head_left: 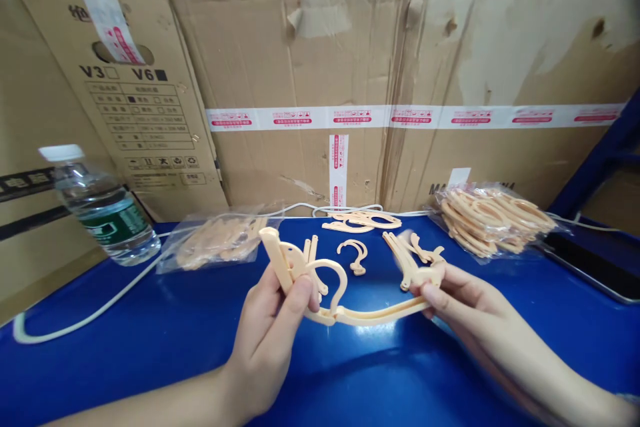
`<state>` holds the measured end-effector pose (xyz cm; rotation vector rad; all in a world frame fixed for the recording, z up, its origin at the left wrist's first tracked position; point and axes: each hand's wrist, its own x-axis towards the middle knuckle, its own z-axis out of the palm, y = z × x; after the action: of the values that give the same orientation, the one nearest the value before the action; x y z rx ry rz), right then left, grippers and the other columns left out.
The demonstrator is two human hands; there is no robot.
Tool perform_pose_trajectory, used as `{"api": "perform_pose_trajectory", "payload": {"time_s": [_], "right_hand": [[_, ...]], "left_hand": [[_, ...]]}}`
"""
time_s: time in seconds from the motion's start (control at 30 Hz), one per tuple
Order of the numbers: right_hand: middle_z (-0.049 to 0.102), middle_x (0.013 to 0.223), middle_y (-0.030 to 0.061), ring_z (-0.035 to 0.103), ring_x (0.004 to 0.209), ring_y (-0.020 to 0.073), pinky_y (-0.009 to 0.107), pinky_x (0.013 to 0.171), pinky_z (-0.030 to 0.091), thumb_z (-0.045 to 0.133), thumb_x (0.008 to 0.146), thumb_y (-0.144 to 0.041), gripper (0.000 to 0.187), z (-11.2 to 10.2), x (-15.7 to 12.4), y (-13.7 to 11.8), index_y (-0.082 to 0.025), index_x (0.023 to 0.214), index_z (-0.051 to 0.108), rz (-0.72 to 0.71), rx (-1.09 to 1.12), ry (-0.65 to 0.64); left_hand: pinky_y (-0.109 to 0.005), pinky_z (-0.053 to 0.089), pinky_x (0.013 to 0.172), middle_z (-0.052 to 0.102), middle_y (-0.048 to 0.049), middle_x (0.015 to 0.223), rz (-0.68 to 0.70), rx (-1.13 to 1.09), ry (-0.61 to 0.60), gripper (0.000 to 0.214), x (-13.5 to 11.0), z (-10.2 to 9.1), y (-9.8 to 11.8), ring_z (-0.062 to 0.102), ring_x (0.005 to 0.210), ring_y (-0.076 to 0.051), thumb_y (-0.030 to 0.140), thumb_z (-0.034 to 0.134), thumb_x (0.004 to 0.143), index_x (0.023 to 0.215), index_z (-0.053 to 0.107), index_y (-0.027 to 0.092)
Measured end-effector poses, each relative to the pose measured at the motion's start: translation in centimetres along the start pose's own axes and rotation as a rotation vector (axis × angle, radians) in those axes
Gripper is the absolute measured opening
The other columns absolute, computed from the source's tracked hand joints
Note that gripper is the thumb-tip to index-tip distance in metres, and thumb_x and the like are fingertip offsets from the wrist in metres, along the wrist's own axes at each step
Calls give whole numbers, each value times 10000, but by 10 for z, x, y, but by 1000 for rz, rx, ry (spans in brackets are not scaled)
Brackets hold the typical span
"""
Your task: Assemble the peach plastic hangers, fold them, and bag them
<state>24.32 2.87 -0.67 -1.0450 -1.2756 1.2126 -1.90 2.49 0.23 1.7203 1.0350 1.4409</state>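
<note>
A cream plastic folding hanger [383, 315] is stretched between my two hands above the blue tabletop. My left hand [280, 320] pinches its left part, close to the curved hook [343, 283]. At the far end of its right arm, my right hand [463, 293] grips it with thumb and fingers. Behind it lie loose hanger hooks [357, 259]. Straight hanger arms [395, 257] lie near my right hand, and more arms [313, 250] are partly hidden behind my left hand. Several flat hanger pieces [363, 220] rest further back.
A clear bag of hanger parts [215, 243] lies at left, beside a water bottle [107, 207]. Another bag of hangers [493, 217] and a dark phone [595, 267] are at right. A white cable [100, 310] crosses the blue table [165, 353]. Cardboard [300, 60] stands behind.
</note>
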Motion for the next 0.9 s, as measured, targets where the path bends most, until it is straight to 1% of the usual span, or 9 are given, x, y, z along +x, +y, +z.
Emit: {"api": "perform_pose_trajectory", "payload": {"time_s": [0.1,0.2,0.27,0.33,0.4,0.5,0.57,0.7,0.9], "right_hand": [[657,840,5,529,612,76,167,555,487,803,785,-400,231,-1,2,2,-207,816,680,12,125,3],[673,779,16,610,607,101,208,578,556,870,702,-353,240,2,2,2,-196,794,714,76,168,-66],[687,747,22,667,644,139,252,633,599,886,672,-338,236,7,0,0,-192,767,727,72,151,-93],[707,743,26,689,647,157,266,634,611,884,667,-328,222,12,-2,-3,-195,759,733,33,108,-100],[724,749,28,699,650,161,251,616,608,870,682,-314,188,16,-4,-5,-202,767,745,-37,45,-82],[742,778,31,715,684,164,240,621,605,827,736,-288,108,19,-4,-5,-222,800,770,-182,-51,-77],[750,806,37,722,727,178,259,647,612,800,773,-278,69,20,-3,-3,-236,825,782,-296,-116,-107],[766,838,43,719,782,189,302,705,609,716,873,-252,67,19,-3,-1,-249,890,781,-532,-276,-217],[756,950,85,721,842,184,281,707,601,492,1010,-201,251,14,-10,-10,-221,1099,726,-811,-582,-378]], "left_hand": [[-240,375,576,483,36,688,8,92,-82,292,6,0,7,438,613,-126,356,452,1002,756,509,210],[-257,390,616,511,21,735,-16,162,-328,262,10,3,16,469,662,-142,338,455,979,764,523,205],[-284,423,719,581,-10,881,-19,158,-499,190,10,6,21,536,789,-168,304,493,932,775,529,202],[-315,437,804,601,-44,1074,-90,109,-635,131,9,8,24,567,929,-202,299,556,864,785,517,202],[-326,461,774,622,-68,1085,-272,-12,-752,192,7,11,25,587,909,-210,381,567,851,817,497,205],[-274,457,630,627,-22,802,-525,-187,-761,304,6,18,20,585,723,-172,507,513,875,835,455,211],[-224,414,540,561,38,701,-560,-191,-677,287,5,24,17,526,596,-127,483,551,854,868,443,217],[-200,304,435,482,85,637,-463,-49,-669,202,3,30,15,373,457,-90,393,496,898,993,473,216],[-252,293,543,445,55,617,-106,299,-773,276,2,26,13,408,539,-114,309,346,1011,813,506,200]]}}
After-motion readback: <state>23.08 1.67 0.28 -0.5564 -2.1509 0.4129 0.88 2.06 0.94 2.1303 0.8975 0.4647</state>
